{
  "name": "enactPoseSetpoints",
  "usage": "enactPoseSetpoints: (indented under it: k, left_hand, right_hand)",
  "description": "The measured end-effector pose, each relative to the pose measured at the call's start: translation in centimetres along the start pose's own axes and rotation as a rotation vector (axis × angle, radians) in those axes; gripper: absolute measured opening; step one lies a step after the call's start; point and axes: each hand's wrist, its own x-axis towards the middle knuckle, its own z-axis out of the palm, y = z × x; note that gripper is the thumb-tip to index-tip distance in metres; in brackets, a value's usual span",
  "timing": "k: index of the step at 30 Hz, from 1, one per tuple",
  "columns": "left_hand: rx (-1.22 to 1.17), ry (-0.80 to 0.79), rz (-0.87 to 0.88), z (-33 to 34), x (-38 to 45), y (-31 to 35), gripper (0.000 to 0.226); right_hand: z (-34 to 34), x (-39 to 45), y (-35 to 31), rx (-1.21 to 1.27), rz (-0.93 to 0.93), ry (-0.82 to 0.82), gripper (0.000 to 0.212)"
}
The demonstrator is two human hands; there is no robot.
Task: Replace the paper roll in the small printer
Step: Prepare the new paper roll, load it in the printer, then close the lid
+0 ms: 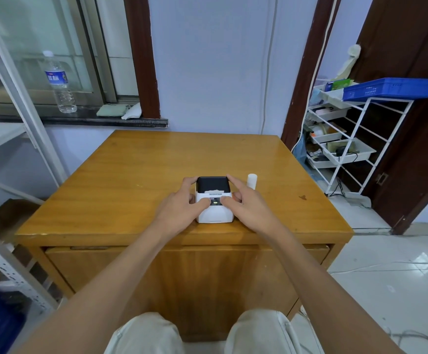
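A small white printer (214, 213) with a black lid sits near the front edge of the wooden table (131, 175). A strip of white paper shows at the slot under the lid. My left hand (179, 203) grips the printer's left side, thumb on the front panel and a finger at the lid's corner. My right hand (248, 203) grips its right side the same way. A white paper roll (252, 180) stands upright on the table just right of the printer, behind my right hand.
A water bottle (59, 83) and folded cloths stand on the window sill at back left. A white wire rack (345, 139) with a blue tray is at right by the dark door. Metal shelving stands at left.
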Motion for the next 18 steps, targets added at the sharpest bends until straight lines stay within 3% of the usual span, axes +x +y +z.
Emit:
enactPoseSetpoints:
  k: [15,18]
  left_hand:
    - [-0.018,0.017,-0.007,0.07,-0.39,0.27,0.065]
    - [-0.033,0.01,-0.017,0.0,-0.48,0.37,0.073]
  right_hand:
    - [0.22,0.18,0.65,0.087,-0.002,0.008,0.074]
    - [0.29,0.24,0.72,0.089,-0.005,0.018,0.073]
